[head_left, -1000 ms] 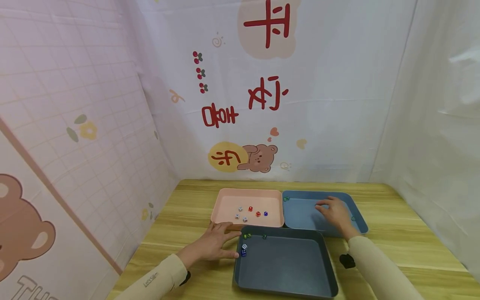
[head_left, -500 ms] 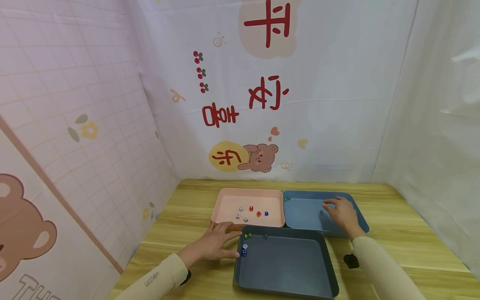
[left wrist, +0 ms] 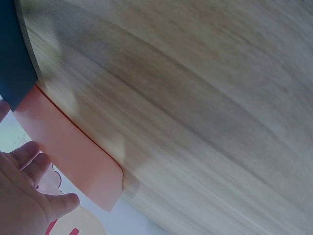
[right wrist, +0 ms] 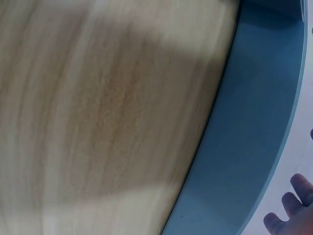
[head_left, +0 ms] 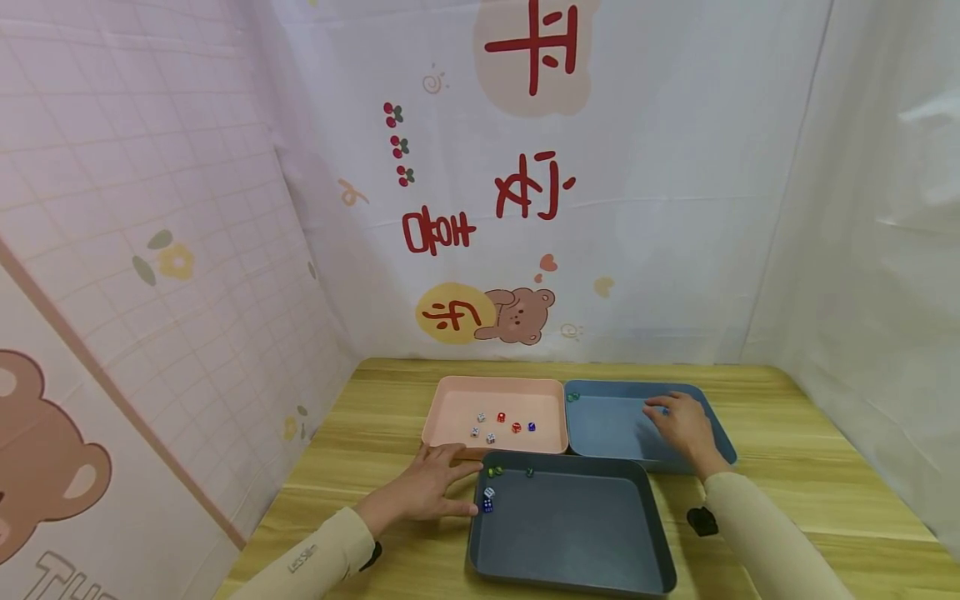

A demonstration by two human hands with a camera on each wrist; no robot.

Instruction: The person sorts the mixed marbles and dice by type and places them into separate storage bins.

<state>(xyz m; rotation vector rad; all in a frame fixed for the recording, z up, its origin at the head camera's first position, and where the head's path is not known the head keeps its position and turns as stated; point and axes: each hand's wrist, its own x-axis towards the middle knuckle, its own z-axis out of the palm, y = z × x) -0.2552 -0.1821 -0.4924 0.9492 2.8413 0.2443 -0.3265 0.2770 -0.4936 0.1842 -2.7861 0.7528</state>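
Observation:
My left hand (head_left: 423, 487) lies relaxed with fingers spread by the near-left corner of the pink tray (head_left: 431, 417) and the left rim of the dark grey tray (head_left: 570, 533). It holds nothing. Over the right part of the blue tray (head_left: 600, 433) hovers my right hand (head_left: 681, 423), thumb and index finger a little apart, no die plainly visible between them. White dice (head_left: 482, 417), red dice (head_left: 516, 427) and a blue die (head_left: 532, 427) lie in the pink tray. The dark tray has a white die (head_left: 489, 493), a dark blue die (head_left: 487, 506) and small green pieces (head_left: 495, 472) along its left and far sides.
Small green pieces (head_left: 573, 397) sit in the blue tray's far-left corner. The three trays stand close together on the wooden table (head_left: 382, 400). Printed white cloth (head_left: 660, 317) hangs behind and at both sides.
My right hand has shifted slightly right over the blue tray. A small bluish piece seen below its fingers half a second ago no longer shows. My left hand has stayed put.

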